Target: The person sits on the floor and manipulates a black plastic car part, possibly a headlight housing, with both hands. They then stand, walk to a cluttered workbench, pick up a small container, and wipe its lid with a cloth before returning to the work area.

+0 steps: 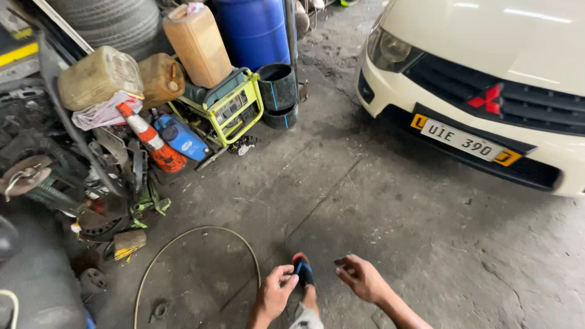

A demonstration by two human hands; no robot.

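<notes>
Down at the bottom of the view, both bare hands hang low over the stained concrete floor (390, 201), and between them pokes a foot in a dark sandal (303, 272) with an orange-red edge at the toe and a blue patch on the strap (the toe points away from the person, toward the car). The left hand (275, 293) sits just left of the sandal, its fingers (285, 275) curled loosely inward with the tips right against the sandal's side; whether they actually grip it I cannot tell. The right hand (361, 278) hovers just right of the sandal, apart from it, fingers bent and half-closed with nothing between them, palm turned down. Just beyond the left fingertips, a thin pale hose (201, 230) arcs across the floor in a wide loop. Far out past the right fingers stands the front of a cream-white car (487, 36), with its dark grille and number plate. Well beyond the left fingers, up and to the left, sits a pile of gear: a yellow-green framed generator (234, 106), an orange and white traffic cone (152, 143) lying on its side, a blue canister (181, 139), tan jerrycans (196, 44) and a big blue barrel (253, 27).
</notes>
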